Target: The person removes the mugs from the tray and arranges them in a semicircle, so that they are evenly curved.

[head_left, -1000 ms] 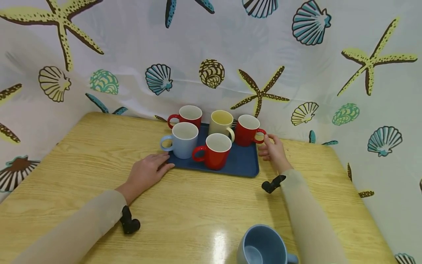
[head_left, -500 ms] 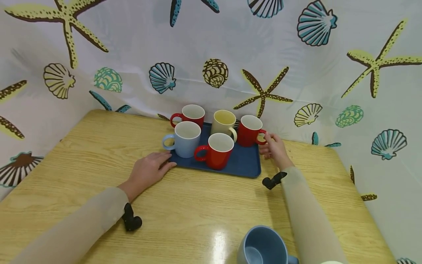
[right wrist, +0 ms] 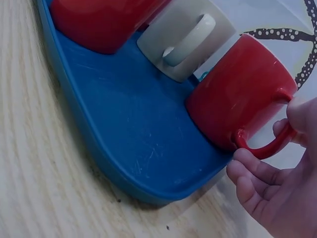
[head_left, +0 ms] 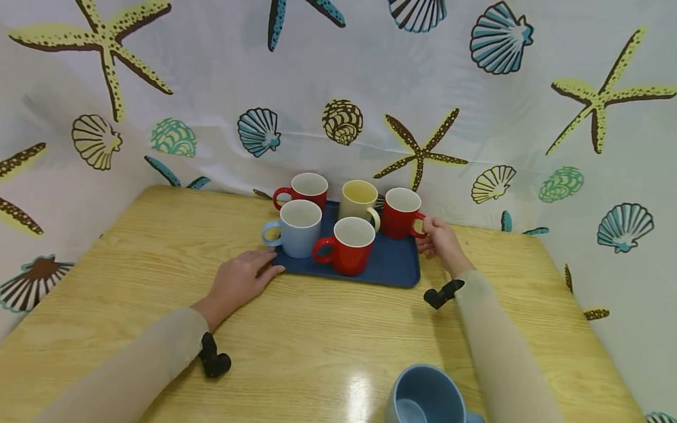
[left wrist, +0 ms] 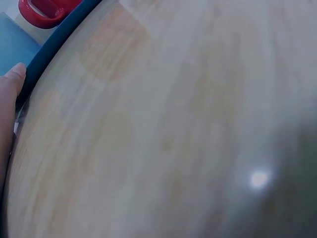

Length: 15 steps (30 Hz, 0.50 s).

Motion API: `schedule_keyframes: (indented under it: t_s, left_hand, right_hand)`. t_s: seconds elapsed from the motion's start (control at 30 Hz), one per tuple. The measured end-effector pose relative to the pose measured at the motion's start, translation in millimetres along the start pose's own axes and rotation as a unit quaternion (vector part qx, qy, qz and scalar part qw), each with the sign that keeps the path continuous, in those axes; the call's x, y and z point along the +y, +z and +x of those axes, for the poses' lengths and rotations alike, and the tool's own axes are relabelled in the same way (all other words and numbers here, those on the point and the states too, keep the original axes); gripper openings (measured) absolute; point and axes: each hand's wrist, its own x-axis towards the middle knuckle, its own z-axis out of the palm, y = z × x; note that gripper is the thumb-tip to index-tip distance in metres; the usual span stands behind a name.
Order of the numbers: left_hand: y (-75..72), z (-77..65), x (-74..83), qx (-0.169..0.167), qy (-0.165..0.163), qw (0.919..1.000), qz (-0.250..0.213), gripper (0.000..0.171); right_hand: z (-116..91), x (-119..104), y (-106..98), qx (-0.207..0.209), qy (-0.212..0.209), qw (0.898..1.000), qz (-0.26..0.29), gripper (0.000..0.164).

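Observation:
On a dark blue tray near the back wall stand several mugs. My right hand pinches the handle of the right-hand red mug; in the right wrist view the thumb lies over that handle, and the mug's base is on the tray. My left hand holds the tray's front left corner, with its thumb against the rim in the left wrist view. The light blue mug is close to its fingers. Another red mug stands beside it.
Behind them on the tray are a cream mug and a third red mug. A grey-blue mug stands on the wooden table at the near edge, left of the right sleeve. Shell-patterned cloth hangs behind the table.
The head view has shifted slightly. My right thumb and fingers sit a little more closely on the red mug's handle. The left hand and the tray look still.

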Motion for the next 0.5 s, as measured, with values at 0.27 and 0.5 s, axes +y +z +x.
schedule_keyframes:
  t_s: [0.27,0.5]
  left_hand:
    - [-0.6,0.2,-2.3,-0.002,0.0,1.0,-0.001,0.042]
    - [3.2,0.5,-1.5,-0.003,-0.002,1.0,-0.003,0.042]
  right_hand:
    - [-14.0,-6.6,3.7,-0.005,-0.002,1.0,-0.021,0.031]
    - [-29.7,-5.9,-9.1,-0.027,-0.013,1.0,-0.007,0.029]
